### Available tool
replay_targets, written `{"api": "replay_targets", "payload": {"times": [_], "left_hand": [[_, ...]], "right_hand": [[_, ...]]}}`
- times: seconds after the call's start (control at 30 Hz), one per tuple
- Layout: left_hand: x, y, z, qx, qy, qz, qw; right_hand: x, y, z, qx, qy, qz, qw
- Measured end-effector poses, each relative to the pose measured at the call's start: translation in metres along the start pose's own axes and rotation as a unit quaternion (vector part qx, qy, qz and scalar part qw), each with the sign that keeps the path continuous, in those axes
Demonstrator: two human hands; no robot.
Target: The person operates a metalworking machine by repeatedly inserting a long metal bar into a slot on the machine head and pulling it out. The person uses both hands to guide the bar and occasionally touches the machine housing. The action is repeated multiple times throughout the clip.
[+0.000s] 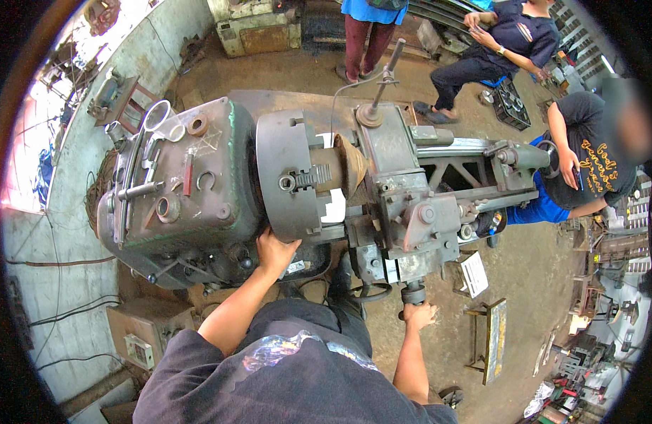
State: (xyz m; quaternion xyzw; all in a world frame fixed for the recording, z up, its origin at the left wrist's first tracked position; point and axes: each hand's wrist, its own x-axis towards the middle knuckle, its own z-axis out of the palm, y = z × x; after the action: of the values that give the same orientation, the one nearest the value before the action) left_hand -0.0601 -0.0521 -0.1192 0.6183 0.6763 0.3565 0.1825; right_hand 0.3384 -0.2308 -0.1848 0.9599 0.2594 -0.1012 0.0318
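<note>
A metal lathe spans the view, with a large grey lathe chuck [287,177] at its middle. The chuck's jaws hold a round workpiece [331,166], and a rusty flared piece [351,167] sits at its right end. My left hand [275,253] rests against the chuck's lower rim, thumb stretched out and fingers partly hidden. Lower right, my right hand [419,315] is closed around the dark handwheel [413,293] of the carriage [411,219]. A tool post with an upright handle [372,113] stands on the carriage's far side.
The headstock [191,184] carries loose rings, wrenches and a clear cup [173,128]. A seated person [588,155] is beside the tailstock [513,155]; another sits and one stands beyond the lathe. A narrow bench [494,343] and a crate [508,104] stand on the floor.
</note>
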Motion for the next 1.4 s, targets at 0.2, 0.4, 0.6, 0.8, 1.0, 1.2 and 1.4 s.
{"api": "replay_targets", "payload": {"times": [0.2, 0.4, 0.6, 0.8, 1.0, 1.2, 1.4], "left_hand": [[0.005, 0.014, -0.012, -0.013, -0.017, 0.021, 1.000], [0.018, 0.037, -0.035, -0.010, -0.067, 0.000, 0.998], [0.038, 0.085, -0.074, -0.075, -0.073, -0.026, 0.994], [0.066, 0.122, -0.112, -0.108, -0.026, -0.039, 0.993], [0.098, 0.142, -0.118, 0.024, 0.127, 0.155, 0.979], [0.102, 0.153, -0.087, 0.101, 0.048, 0.210, 0.971], [0.164, 0.145, -0.071, 0.200, 0.007, 0.180, 0.963]], "right_hand": [[0.002, 0.004, 0.002, 0.001, -0.030, 0.004, 1.000], [0.001, 0.003, 0.005, -0.006, -0.002, 0.000, 1.000], [0.001, 0.002, 0.005, -0.019, 0.003, 0.003, 1.000], [-0.003, 0.000, 0.000, -0.001, 0.011, -0.002, 1.000], [-0.004, -0.001, -0.003, 0.015, -0.002, -0.003, 1.000], [-0.004, -0.001, -0.002, -0.008, 0.017, -0.007, 1.000], [-0.004, 0.000, -0.002, 0.005, 0.005, -0.011, 1.000]]}}
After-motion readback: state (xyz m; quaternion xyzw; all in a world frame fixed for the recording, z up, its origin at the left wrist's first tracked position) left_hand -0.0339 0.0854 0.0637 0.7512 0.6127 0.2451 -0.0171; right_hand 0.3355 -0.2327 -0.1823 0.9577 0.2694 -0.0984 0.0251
